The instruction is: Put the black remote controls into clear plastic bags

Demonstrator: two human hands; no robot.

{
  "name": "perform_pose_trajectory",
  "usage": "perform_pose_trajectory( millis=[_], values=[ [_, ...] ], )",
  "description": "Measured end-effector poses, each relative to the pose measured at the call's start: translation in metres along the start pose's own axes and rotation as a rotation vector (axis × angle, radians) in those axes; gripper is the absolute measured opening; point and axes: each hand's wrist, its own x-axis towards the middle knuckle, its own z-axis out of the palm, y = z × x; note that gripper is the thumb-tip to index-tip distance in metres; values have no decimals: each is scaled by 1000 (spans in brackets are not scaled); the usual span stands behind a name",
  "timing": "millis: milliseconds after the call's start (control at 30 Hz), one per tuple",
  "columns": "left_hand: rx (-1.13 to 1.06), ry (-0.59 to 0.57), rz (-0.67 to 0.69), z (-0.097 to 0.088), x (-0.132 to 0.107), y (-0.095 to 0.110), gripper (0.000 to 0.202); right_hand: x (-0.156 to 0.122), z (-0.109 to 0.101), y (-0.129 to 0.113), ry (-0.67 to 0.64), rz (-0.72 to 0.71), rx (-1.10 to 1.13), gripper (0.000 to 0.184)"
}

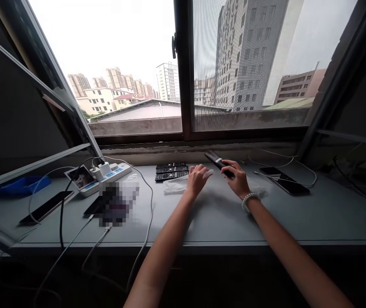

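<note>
My right hand [237,179] is closed around a dark remote control [214,157], which is held tilted above the desk. A pale band crosses the side of it that shows. My left hand [197,179] has its fingers curled together, with a bit of clear plastic [208,173] sticking out of them. Beside that hand, a clear plastic bag [175,186] lies flat on the desk. Just behind the bag, black remote controls [171,175] lie side by side in rows. More clear plastic [262,192] shows by my right wrist, partly hidden by it.
A white power strip [119,172] with plugged-in chargers stands at the left. Phones lie on the grey desk [228,229], one dark phone [284,182] at the right. Cables hang over the front edge. Behind the desk is a window [187,85]; metal frames flank it.
</note>
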Motion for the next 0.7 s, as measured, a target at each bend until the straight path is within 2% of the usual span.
perform_pose_trajectory(
  millis=[67,200,267,367,433,533,633,700],
  values=[
    [-17,47,-37,-4,2,-2,22,1,-1,-1,45,-7,7,19],
    [-5,-58,-221,-16,0,-4,27,0,0,-1,94,90,72,15],
    [14,-60,-269,-24,-3,-2,34,-2,5,1,62,201,160,17],
    [46,40,-278,-36,-6,2,35,-5,12,4,-32,304,268,28],
    [46,69,-276,-41,-7,2,29,-6,14,6,-61,258,242,25],
    [41,48,-213,-37,-6,-4,17,-5,12,6,-68,130,151,18],
    [68,-21,-143,-26,-6,-12,30,-2,7,4,-79,70,106,23],
    [85,-91,-127,-18,-7,-14,29,-1,3,0,-63,50,90,26]
  ],
)
